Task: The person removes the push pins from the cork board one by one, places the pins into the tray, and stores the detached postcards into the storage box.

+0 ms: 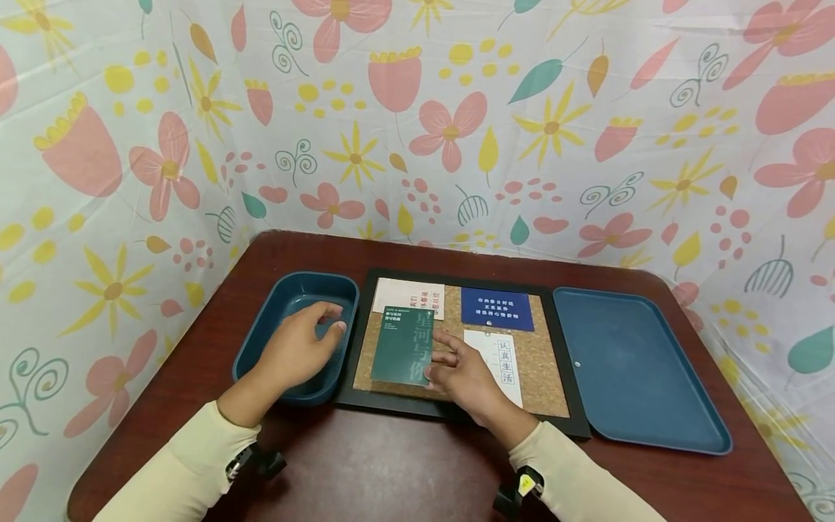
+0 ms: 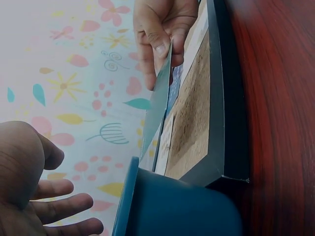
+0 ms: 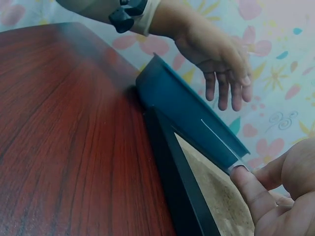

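My right hand point(image 1: 466, 377) pinches a dark green card point(image 1: 401, 348) by its right edge, above the left half of a cork board point(image 1: 544, 370). In the left wrist view the card point(image 2: 158, 103) appears nearly edge-on, between thumb and fingers and apart from the cork. My left hand point(image 1: 303, 344) hovers over the deep blue bin point(image 1: 244, 355), its fingers loosely extended and holding nothing. On the board are a blue card point(image 1: 496, 308) at the upper right, a white card point(image 1: 507, 362) below it, and a white card with red lettering point(image 1: 407, 290), partly covered by the green one.
A shallow blue tray point(image 1: 646, 370) lies right of the board. The board's raised black frame point(image 1: 398, 407) borders the bin on the left. Dark red wooden table point(image 1: 391, 464) extends in front. A flowered curtain point(image 1: 450, 181) stands behind and at the left.
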